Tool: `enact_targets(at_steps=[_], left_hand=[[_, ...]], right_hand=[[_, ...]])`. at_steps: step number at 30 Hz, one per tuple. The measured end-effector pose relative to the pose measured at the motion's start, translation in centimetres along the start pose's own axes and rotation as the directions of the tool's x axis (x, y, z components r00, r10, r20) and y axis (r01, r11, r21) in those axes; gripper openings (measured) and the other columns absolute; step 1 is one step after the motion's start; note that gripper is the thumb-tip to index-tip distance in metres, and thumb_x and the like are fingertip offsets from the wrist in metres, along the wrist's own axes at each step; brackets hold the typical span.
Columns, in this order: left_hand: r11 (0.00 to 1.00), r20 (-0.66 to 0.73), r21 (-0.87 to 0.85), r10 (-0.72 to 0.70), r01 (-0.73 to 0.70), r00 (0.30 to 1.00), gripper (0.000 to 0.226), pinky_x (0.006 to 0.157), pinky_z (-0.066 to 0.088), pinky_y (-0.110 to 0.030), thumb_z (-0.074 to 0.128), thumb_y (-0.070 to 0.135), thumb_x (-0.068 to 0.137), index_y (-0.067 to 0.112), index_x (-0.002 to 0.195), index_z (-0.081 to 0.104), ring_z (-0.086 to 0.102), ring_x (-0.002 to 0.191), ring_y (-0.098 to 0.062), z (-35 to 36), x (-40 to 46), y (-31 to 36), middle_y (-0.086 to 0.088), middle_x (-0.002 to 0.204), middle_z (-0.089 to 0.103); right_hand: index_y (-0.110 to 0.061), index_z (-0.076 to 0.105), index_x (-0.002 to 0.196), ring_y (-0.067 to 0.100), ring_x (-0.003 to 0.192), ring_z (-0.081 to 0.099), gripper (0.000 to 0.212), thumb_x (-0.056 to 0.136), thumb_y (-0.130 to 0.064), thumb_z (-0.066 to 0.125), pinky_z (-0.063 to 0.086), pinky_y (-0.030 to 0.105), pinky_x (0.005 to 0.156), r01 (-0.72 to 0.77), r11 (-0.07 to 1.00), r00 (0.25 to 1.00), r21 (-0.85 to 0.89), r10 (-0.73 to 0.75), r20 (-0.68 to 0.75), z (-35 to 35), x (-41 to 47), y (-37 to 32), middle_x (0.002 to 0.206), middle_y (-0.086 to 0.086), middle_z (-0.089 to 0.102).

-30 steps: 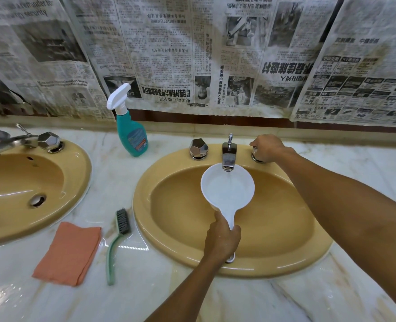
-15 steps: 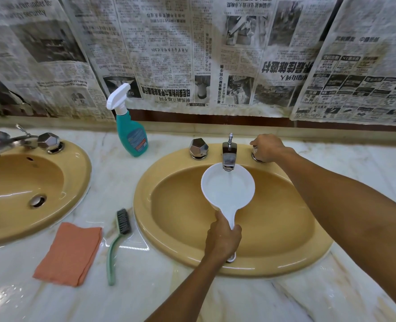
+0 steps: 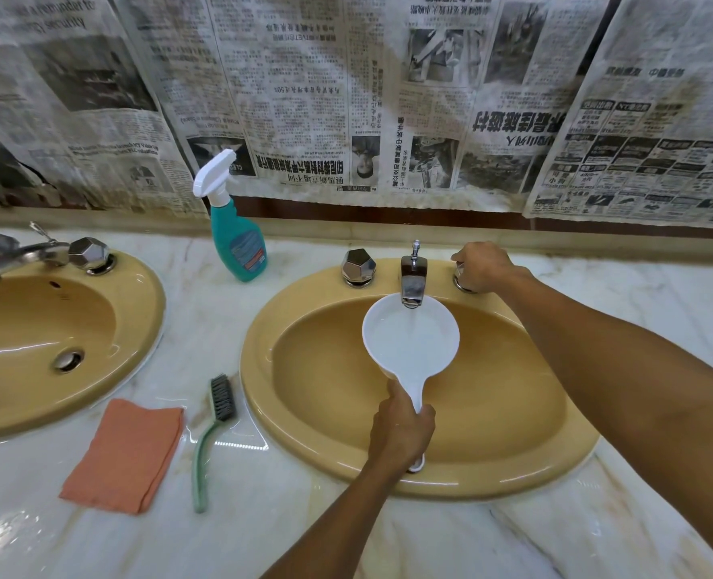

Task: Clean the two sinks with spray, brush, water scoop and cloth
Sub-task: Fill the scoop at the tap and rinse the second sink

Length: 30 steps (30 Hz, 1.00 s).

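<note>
The left hand (image 3: 402, 428) grips the rigid white water scoop (image 3: 411, 340) by its handle, at six o'clock of the bowl; filling probably makes it front-heavy. The right hand (image 3: 480, 267) wraps the tap knob.

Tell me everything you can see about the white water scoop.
The water scoop is white, looks like smooth plastic, with a round shallow bowl and a flat handle running toward the person. It is held over the right sink, bowl directly under the chrome tap spout, mouth up. A faint stream appears to fall into it; the fill level is unclear. The left hand grips the handle; its end pokes out below the hand. Nothing else touches it.
</note>
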<state>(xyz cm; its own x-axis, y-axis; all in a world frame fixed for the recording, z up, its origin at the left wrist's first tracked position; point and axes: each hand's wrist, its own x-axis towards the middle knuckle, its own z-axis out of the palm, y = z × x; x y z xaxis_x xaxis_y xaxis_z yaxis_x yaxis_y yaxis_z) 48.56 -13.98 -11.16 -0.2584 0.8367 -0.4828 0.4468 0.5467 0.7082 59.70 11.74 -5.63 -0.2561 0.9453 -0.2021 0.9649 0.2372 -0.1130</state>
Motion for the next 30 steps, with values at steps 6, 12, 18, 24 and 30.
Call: enact_targets(at_steps=[6,12,18,24,30], left_hand=[[1.000,-0.014,0.012,-0.002,0.002,1.000,0.043,0.085,0.054,-0.041,0.050,0.031,0.087,0.018,0.127,0.039,0.062,0.099,-0.031,0.2,0.2,0.0,-0.007,0.111,0.063],[1.000,-0.018,0.013,0.003,-0.003,1.000,0.043,0.085,0.054,-0.042,0.050,0.030,0.086,0.018,0.126,0.040,0.062,0.098,-0.030,0.3,0.2,-0.1,-0.006,0.110,0.063],[1.000,-0.016,0.004,-0.004,0.004,1.000,0.041,0.083,0.054,-0.040,0.050,0.029,0.087,0.019,0.125,0.039,0.062,0.098,-0.029,0.3,0.4,-0.2,-0.006,0.109,0.063],[0.955,0.085,-0.289,-0.052,0.074,0.995,0.037,0.064,0.058,-0.038,0.056,0.016,0.082,0.017,0.117,0.044,0.063,0.068,-0.021,-0.2,0.8,0.0,-0.007,0.094,0.064],[0.786,0.387,-0.561,-0.026,0.257,0.922,0.043,0.050,0.048,-0.027,0.065,0.009,0.089,0.007,0.128,0.046,0.054,0.050,-0.019,-2.4,1.2,-0.1,-0.013,0.087,0.071]], right_hand=[[-0.018,0.060,0.132,0.031,0.116,0.055,0.047,0.085,-0.011,0.059,0.045,0.030,0.083,-0.011,1.000,1.000,0.020,0.011,0.002,0.1,0.2,0.1,0.130,0.008,0.060],[-0.015,0.064,0.127,0.031,0.113,0.056,0.042,0.085,-0.011,0.060,0.047,0.031,0.085,-0.016,1.000,1.000,0.000,0.016,-0.002,0.2,0.1,0.1,0.126,0.009,0.062],[-0.018,0.056,0.137,0.031,0.120,0.053,0.052,0.086,-0.011,0.062,0.047,0.034,0.094,-0.033,0.999,0.999,0.032,0.034,-0.013,0.2,-0.1,0.0,0.135,0.008,0.057],[-0.011,0.059,0.118,0.031,0.103,0.057,0.030,0.091,-0.023,0.057,0.045,0.033,0.075,-0.042,0.998,0.999,-0.050,0.043,0.015,-0.9,-1.4,-0.7,0.118,0.012,0.061],[-0.006,0.055,0.083,0.030,0.056,0.069,0.058,0.099,-0.059,0.038,0.060,0.039,0.071,-0.240,0.957,0.967,0.161,0.220,0.130,-2.3,-2.6,-0.6,0.073,0.015,0.068]])
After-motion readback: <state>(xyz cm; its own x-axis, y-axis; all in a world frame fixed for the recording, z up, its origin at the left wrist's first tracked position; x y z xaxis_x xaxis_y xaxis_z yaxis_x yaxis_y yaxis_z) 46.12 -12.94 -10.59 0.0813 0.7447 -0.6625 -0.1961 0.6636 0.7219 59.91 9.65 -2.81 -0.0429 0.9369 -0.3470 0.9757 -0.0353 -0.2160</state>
